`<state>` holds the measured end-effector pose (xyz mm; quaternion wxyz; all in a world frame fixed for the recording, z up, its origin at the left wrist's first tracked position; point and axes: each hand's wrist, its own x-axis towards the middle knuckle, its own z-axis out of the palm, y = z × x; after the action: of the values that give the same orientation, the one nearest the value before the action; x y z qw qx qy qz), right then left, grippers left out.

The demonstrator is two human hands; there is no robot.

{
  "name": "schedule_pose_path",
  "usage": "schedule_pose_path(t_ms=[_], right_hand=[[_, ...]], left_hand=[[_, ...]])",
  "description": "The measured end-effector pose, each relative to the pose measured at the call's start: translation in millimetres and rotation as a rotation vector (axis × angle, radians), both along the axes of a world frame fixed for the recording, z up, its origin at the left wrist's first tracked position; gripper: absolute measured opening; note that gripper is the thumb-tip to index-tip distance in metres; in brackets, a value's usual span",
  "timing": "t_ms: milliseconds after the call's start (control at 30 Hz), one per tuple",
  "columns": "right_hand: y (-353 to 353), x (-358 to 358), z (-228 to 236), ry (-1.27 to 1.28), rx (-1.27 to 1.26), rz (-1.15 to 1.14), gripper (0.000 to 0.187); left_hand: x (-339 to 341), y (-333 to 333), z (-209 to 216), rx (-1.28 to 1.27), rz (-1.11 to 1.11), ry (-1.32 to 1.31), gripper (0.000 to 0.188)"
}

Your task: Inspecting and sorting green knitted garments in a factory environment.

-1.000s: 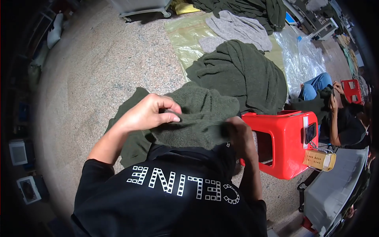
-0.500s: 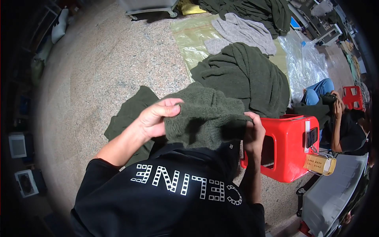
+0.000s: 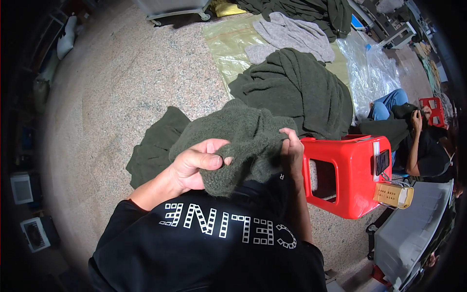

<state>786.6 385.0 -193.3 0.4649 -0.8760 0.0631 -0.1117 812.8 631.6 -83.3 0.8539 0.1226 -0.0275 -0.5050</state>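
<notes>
A dark green knitted garment [image 3: 243,141] is bunched between my hands in front of my chest. My left hand [image 3: 202,163] pinches its near left edge, thumb on top, and a fingertip pokes out past the fold. On the other side my right hand [image 3: 292,151] has its fingers curled over the right edge of the fabric. The rest of the green cloth hangs down to the left, where a dark green piece [image 3: 158,143] spreads out low near the floor. Just beyond lies a large heap of green knitwear [image 3: 301,92].
A red plastic stool [image 3: 360,180] stands at my right, with a phone-like device and a tan box [image 3: 391,194] on its side. Behind it a seated person [image 3: 423,146] handles dark cloth. Grey knitwear [image 3: 292,36] lies on yellowish sheeting [image 3: 219,46]. A grey bin [image 3: 413,233] stands lower right.
My hands have come closer together, and the knit that was stretched between them is now more bunched. My left hand sits slightly lower, and a fingertip now shows past the edge.
</notes>
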Motion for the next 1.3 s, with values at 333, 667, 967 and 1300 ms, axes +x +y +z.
schedule_pose_path(t_ms=[333,667,967,1300], right_hand=[[30.6,-24.3,83.4,-0.168,0.053,0.193,0.024],[64.9,-9.8,94.6,-0.628,-0.171,0.277,0.03],[65.6,-12.4,85.2,-0.643,-0.234,0.263,0.028],[56.4,-12.3,95.0,-0.4,0.089,0.34,0.03]], left_hand=[[22.8,-13.6,2.9,0.982,0.493,-0.64,0.006],[15.9,-26.4,4.4,0.869,0.323,-0.832,0.009],[16.8,-22.8,6.5,0.935,0.281,-0.954,0.011],[24.8,-17.2,8.2,0.912,0.354,-1.517,0.018]])
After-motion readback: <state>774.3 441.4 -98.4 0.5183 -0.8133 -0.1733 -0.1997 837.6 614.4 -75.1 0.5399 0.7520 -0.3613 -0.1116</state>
